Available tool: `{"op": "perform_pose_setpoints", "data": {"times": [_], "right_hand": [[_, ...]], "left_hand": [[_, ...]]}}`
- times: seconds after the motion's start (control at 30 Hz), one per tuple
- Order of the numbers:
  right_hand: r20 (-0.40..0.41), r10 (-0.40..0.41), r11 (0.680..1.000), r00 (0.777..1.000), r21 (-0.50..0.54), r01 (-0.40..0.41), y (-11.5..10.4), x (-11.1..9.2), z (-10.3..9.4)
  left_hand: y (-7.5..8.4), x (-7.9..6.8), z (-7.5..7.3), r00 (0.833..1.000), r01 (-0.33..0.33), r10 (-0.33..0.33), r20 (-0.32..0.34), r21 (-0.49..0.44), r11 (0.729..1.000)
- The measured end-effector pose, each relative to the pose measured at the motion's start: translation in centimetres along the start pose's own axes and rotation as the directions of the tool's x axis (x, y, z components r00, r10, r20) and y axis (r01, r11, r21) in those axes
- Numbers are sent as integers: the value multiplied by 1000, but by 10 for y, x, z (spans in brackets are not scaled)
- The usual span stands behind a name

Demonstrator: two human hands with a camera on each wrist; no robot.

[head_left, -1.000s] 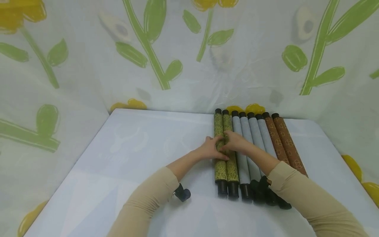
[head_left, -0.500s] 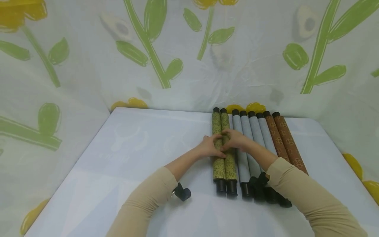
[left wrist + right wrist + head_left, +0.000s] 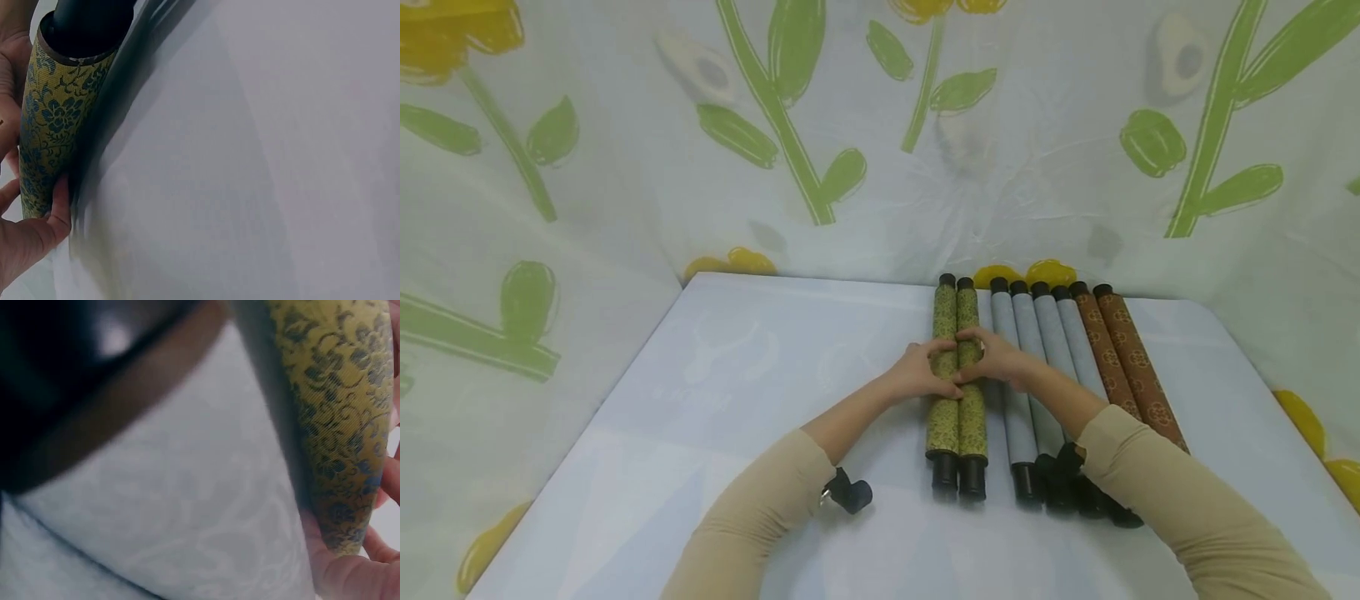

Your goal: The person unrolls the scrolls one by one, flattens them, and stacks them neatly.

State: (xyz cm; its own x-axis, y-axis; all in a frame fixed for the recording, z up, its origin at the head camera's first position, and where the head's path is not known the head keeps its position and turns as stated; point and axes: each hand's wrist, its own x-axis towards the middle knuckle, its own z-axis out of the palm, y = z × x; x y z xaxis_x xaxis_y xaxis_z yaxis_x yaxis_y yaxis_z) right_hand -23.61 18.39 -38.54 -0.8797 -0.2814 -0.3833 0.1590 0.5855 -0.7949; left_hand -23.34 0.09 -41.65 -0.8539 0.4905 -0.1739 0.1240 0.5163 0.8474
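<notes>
Two rolled scrolls in yellow-green patterned cloth lie side by side, with black knobs at both ends. My left hand [image 3: 917, 371] grips the left yellow scroll [image 3: 942, 429] around its middle, thumb and fingers spread across the top. My right hand [image 3: 1002, 360] holds the right yellow scroll [image 3: 973, 429] at the same height, and the fingertips of both hands meet over the pair. In the left wrist view, a finger [image 3: 60, 203] curls against the outer side of the flowered scroll [image 3: 62, 112]. The right wrist view has the thumb side of the right hand [image 3: 350, 575] against yellow cloth [image 3: 344, 394].
To the right lie several pale grey scrolls [image 3: 1018, 429], packed together, then two brown scrolls [image 3: 1138, 367] with round motifs. My right forearm crosses over the grey ones. All rest on a white table [image 3: 760, 358] before a flower-printed curtain [image 3: 1037, 167].
Both hands have slid the two yellow scrolls to the left, away from the grey ones. The gap beside the nearest grey scroll has widened, and the yellow pair has straightened.
</notes>
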Motion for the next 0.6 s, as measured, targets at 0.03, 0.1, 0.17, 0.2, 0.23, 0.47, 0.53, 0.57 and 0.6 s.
{"op": "perform_pose_setpoints", "data": {"times": [0.03,0.1,0.17,0.2,0.23,0.47,0.53,0.57,0.6], "right_hand": [[1,-8,1000,1000,1,8,0,-1,1],[1,-20,1000,1000,-1,20,0,-2,2],[3,-27,1000,1000,2,27,-1,-2,4],[6,-29,1000,1000,1,29,-1,-2,5],[8,-34,999,999,5,34,-1,-2,6],[17,-64,997,998,36,63,-3,-1,12],[15,-70,997,997,34,69,-5,0,14],[16,-75,997,997,32,75,-6,0,15],[17,-79,997,997,28,78,-7,0,16]], "left_hand": [[-1,0,-1,1000,-4,4,6,-2,1000],[-2,-1,-1,1000,-11,11,18,-3,1000],[-3,-3,-2,1000,-12,12,22,6,1000],[-4,-4,-2,1000,-10,10,22,8,1000],[-4,-6,-2,1000,-8,8,21,9,1000],[-4,-16,-5,1000,-6,6,13,2,1000],[-6,-19,-8,1000,-13,13,7,2,1000],[-6,-20,-9,1000,-15,15,3,3,1000],[-8,-22,-10,1000,-18,18,0,0,1000]]}}
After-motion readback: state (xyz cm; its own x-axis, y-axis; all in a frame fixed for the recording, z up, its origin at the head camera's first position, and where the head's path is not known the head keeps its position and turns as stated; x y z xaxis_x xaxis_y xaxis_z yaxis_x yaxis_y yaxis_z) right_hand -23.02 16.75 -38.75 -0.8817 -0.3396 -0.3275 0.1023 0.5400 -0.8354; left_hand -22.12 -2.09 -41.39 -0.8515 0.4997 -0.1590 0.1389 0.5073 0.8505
